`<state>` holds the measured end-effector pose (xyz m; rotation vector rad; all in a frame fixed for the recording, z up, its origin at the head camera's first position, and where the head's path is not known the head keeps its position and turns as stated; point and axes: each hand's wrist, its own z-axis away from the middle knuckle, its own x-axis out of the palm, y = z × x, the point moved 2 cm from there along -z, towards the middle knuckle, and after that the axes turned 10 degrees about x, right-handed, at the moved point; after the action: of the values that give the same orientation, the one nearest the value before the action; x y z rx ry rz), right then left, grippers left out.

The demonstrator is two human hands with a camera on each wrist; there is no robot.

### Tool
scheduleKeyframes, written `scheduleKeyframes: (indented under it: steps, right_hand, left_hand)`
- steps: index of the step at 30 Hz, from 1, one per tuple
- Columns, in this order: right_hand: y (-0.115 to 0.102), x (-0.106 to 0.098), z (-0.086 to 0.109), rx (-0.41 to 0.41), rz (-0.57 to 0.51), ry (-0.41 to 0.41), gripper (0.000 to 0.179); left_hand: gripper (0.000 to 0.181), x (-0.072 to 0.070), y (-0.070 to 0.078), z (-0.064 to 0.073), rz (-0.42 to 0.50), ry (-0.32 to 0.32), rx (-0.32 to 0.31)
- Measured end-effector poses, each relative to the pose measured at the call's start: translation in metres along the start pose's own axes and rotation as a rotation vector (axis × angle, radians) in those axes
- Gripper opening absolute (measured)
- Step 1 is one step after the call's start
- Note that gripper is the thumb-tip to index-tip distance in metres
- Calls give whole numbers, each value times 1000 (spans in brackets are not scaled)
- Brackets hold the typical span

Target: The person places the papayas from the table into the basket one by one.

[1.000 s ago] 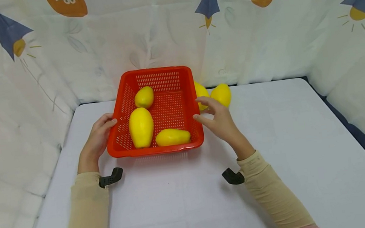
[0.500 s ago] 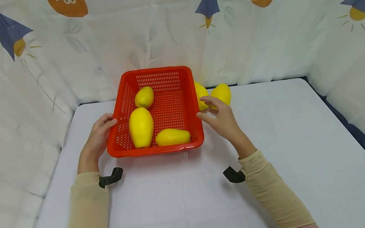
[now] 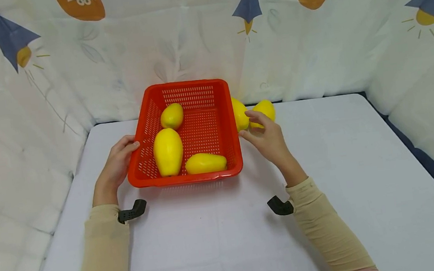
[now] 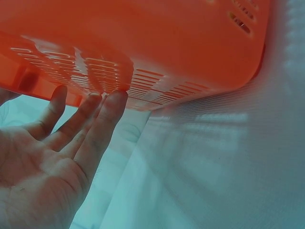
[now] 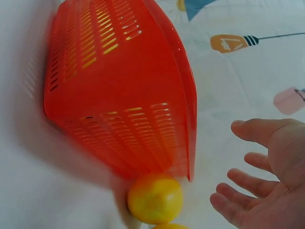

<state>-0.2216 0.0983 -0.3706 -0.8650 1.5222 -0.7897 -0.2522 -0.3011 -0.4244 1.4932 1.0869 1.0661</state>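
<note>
Pale patterned fabric [image 3: 196,34] hangs behind a white-covered table [image 3: 213,240]. Toward its far edge sits a red rectangular plastic basket with slotted walls [image 3: 206,130], holding three smooth yellow fruits: a small rounded one [image 3: 171,116] at back left, a big oblong one [image 3: 168,153] nearer, and a slender one [image 3: 206,163] lying along the near wall. The left hand [image 3: 116,163] grips the basket's left side. The right hand [image 3: 266,140], fingers loosely curved, holds nothing beside the right rim. Past it lie two loose yellow fruits [image 3: 240,114], partly hidden; whether they touch each other is hard to tell. Steadying the basket seems the step in hand; picking up a loose fruit would call for reaching the right hand farther and closing its fingers.
</note>
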Motion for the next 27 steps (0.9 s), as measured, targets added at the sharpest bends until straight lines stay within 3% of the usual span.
scheduleKeyframes:
  steps: [27]
  right_hand:
    - [14,-9,-8,32,-9,11,53]
  left_hand:
    - [18,0,1,0,-1,0,-11]
